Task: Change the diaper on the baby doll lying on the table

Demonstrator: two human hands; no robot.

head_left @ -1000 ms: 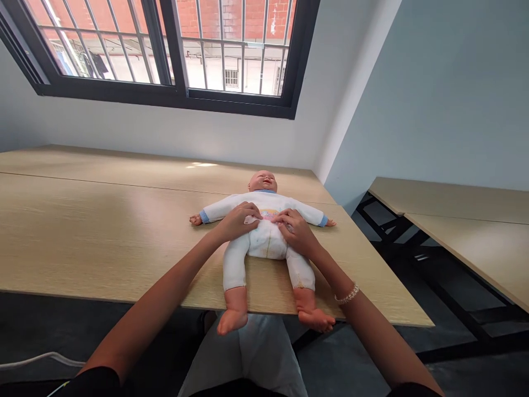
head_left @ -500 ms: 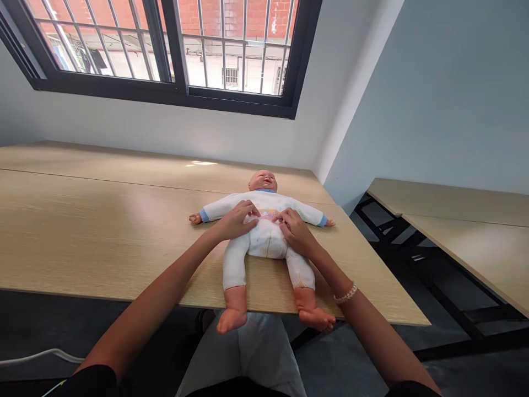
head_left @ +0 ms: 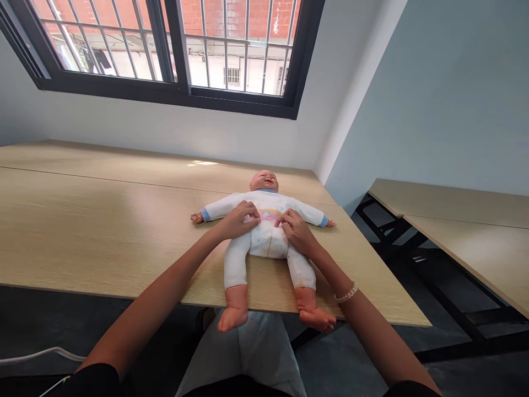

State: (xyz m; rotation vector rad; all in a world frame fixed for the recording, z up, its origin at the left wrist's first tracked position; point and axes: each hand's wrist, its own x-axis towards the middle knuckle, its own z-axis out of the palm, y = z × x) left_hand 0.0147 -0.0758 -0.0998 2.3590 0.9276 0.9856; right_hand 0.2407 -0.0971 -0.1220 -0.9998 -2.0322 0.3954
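Upon a pale wooden table [head_left: 95,231], a baby doll [head_left: 266,199] lies on its back, arms spread wide, its bare feet reaching past the near edge, as a person in dark sleeves bends 2 hands to its waist. The left hand [head_left: 242,220] rests against the doll's waist on the person's left, fingers bent and thumb drawn close to the fingertips. The right hand [head_left: 296,230] mirrors it against the doll's other side, fingers curled inward, gap nearly closed. Whether either hand pinches any material cannot be told. Between the 2 hands, pink and yellow print shows on the doll's middle, above a white diaper [head_left: 268,242] with a yellowish line down its front. Blue cuffs and a blue collar trim the doll's white clothing. A pale beaded bracelet [head_left: 347,294] circles the right wrist, beside the doll's lower leg. Beyond the doll's head, a dark-framed window [head_left: 177,91] with metal bars looks out on red brick. Another wooden table [head_left: 475,237] stands well apart from the doll, on the person's right.
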